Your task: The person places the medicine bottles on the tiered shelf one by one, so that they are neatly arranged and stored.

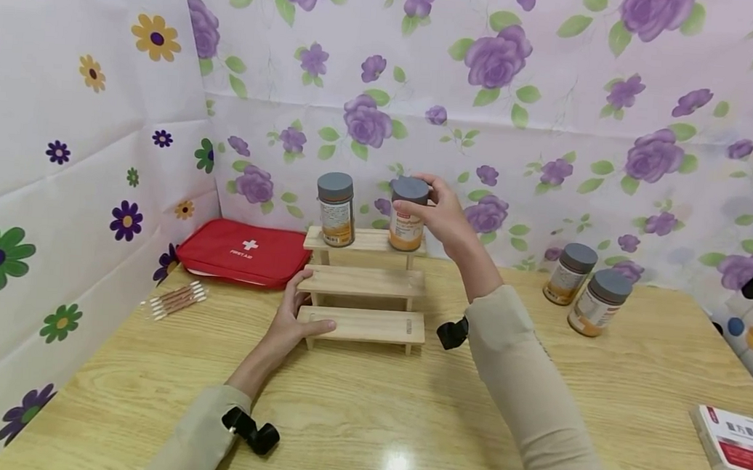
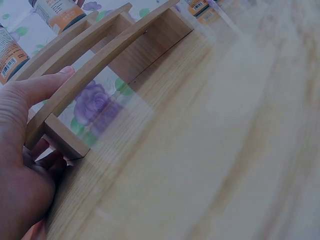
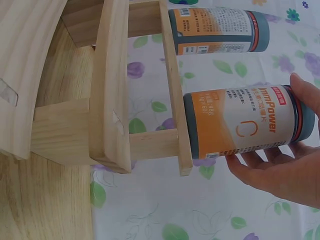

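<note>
A three-step wooden stand (image 1: pixel 363 281) is on the table. My left hand (image 1: pixel 288 325) grips its left end, thumb over the lowest step; in the left wrist view the hand (image 2: pixel 25 115) has fingers under that step. On the top step, at the right, is a jar with a grey lid and orange label (image 1: pixel 406 226), its lid end held by my right hand (image 1: pixel 443 214). The right wrist view shows the jar (image 3: pixel 240 122) with its base at the top step and my right hand's fingers (image 3: pixel 280 172) around it. A second such jar (image 1: pixel 336 214) stands at the top step's left.
A red first aid pouch (image 1: pixel 244 251) lies behind left, with a bundle of cotton swabs (image 1: pixel 177 300) before it. Two more grey-lidded jars (image 1: pixel 566 277) (image 1: pixel 597 305) stand at the right. A white and red box (image 1: pixel 742 444) lies at the table's right edge.
</note>
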Demonstrator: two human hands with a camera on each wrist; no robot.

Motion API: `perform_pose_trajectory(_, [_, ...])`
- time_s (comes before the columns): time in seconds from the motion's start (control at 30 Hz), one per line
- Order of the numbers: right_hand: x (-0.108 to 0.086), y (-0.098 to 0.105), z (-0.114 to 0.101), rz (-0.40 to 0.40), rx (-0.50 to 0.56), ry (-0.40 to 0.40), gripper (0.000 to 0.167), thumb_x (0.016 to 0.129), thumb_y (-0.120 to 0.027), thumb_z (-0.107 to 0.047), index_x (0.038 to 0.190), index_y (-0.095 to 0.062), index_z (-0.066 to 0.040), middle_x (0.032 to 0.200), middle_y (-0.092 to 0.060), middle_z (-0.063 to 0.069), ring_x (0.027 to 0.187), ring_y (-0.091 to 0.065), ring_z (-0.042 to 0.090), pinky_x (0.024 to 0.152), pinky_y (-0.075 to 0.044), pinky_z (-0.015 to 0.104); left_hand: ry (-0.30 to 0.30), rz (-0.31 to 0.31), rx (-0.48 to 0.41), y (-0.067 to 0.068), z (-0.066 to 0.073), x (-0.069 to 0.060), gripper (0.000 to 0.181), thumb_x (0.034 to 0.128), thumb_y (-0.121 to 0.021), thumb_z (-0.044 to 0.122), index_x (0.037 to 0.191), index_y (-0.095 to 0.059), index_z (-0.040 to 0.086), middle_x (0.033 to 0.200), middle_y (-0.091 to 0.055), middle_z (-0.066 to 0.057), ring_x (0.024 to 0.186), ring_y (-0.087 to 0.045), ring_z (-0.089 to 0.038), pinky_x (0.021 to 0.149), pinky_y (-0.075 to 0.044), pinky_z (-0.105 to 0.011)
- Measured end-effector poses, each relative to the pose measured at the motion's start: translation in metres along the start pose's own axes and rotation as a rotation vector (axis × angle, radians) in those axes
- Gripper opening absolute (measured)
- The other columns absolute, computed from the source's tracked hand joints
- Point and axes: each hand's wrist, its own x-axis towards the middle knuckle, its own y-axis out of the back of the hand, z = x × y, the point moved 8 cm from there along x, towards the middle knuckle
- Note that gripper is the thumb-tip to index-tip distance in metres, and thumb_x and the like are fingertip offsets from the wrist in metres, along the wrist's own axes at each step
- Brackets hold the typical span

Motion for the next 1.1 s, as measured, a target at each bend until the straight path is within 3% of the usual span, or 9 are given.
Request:
perform_pose_trajectory(0.43, [0.0056, -0.0014, 0.0073, 0.004, 0.014, -0.007, 0.07, 0.092, -0.068, -0.024, 0.151, -0.032, -0.019, 0.147, -0.042, 0.013, 0.137, -0.041, 0.028, 0.111, -0.036, 0.049, 0.003, -0.001, 0.003, 0.0004, 0.0017, 0.0015, 0.096, 0.0782, -0.076, -0.001, 0.149, -0.019, 0.031, 0.148, -0.038, -0.015, 0.14, -0.034, -0.029, 0.106, -0.036, -0.046])
perform_pose_trajectory(1.1, [0.0048, -0.0003, 0.0096, -0.017, -0.055, 0.045, 0.073, 0.093, -0.066, -0.028, 0.154, -0.027, -0.019, 0.148, -0.042, 0.015, 0.136, -0.042, 0.032, 0.112, -0.035, 0.05, 0.018, -0.001, -0.006, 0.0007, 0.001, -0.0005, 0.097, 0.078, -0.075, -0.002, 0.15, -0.019, 0.029, 0.145, -0.04, -0.017, 0.138, -0.037, -0.031, 0.098, -0.042, -0.03])
